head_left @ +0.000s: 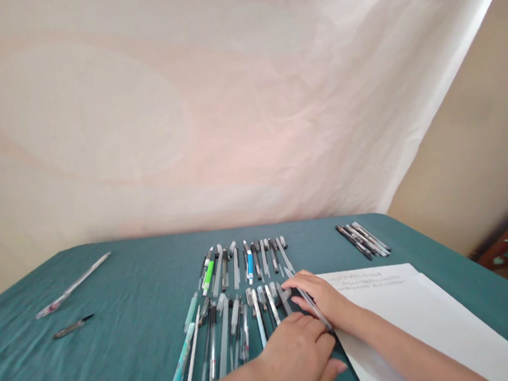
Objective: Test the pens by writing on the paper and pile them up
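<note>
My right hand [320,296] grips a slim clear pen [314,311], which slants from upper left to lower right across its fingers. My left hand [295,354] is just below, back up and over the near row of pens. Its fingers bend to the right and its thumb stands apart from them. The lower end of the clear pen comes close to its knuckles; contact there is unclear. Beside the hands, the near row includes a turquoise patterned pen [182,360] and a white stick-like pen [193,350]. The left palm's underside is hidden.
Behind lies a second row with a green pen [208,277] and a blue-and-white pen [249,263]. White paper sheets [419,318] lie at right, beyond them a group of dark pens [359,242]. At left are a bagged pen [73,286] and a short dark pen [73,326].
</note>
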`<state>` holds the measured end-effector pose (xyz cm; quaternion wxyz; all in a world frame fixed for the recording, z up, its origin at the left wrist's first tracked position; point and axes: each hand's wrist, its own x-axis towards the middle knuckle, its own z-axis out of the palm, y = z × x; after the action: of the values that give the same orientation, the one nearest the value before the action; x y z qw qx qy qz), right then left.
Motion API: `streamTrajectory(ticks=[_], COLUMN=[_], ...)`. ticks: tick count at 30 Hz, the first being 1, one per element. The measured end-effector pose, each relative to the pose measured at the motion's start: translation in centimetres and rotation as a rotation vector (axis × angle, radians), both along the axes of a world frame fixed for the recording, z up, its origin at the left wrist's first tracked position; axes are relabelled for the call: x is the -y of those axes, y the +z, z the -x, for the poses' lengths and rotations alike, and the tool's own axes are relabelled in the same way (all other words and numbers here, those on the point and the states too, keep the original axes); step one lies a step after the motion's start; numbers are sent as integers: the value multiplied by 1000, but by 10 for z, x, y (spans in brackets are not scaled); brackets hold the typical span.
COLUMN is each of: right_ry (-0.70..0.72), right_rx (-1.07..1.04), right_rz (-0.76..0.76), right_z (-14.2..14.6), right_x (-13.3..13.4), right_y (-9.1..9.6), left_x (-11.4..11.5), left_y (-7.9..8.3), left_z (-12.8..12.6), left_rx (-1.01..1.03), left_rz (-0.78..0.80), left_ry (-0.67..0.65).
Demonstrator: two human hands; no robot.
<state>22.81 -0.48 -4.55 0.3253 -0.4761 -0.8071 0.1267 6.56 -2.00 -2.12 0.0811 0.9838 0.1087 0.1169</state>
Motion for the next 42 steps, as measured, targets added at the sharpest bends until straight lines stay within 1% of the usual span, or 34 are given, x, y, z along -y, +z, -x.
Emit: streamTrajectory(ticks=[4, 6, 8, 10, 13, 14, 16, 19, 22, 26, 28, 31, 36, 42], right_ry=[-43, -80, -137, -198, -261, -273, -282, -265, -237, -210, -193, -177, -186, -172], right_rx=[-61, -133, -239, -333, -415, -435, -467, -468, -433, -409, -398, -386, -340, -300], right_rz=[10, 18, 26, 35, 22, 11, -8, -44, -77, -92, -87, -89, -116, -127], right_z=[-2, -5, -9, -11, -10, -8, -4, 4, 10, 14, 14, 12, 11, 10], right_x=[-1, -2, -3, -2, 2, 3, 6, 11, 14, 19, 20, 20, 22, 24], right_y=[-8, -14, -18, -18, -12, -10, -7, -6, -4, -2, -1, -1, -3, -3], left_x=[0, -1, -4, -10, -20, -24, -29, -31, -31, -29, -27, -25, -27, -30], left_y=[7, 11, 14, 14, 7, 3, -4, -10, -7, 1, 3, 2, -1, 0], left_z=[1, 3, 5, 5, 1, -1, -4, -7, -5, -2, -2, -3, -5, -4], left_rx=[14, 42, 110, 236, 476, 542, 622, 643, 691, 719, 720, 721, 684, 648], left_rz=[53, 114, 235, 407, 644, 700, 791, 901, 876, 816, 837, 920, 1021, 1004], left_ry=[21, 51, 108, 228, 454, 493, 510, 460, 422, 431, 404, 374, 398, 422])
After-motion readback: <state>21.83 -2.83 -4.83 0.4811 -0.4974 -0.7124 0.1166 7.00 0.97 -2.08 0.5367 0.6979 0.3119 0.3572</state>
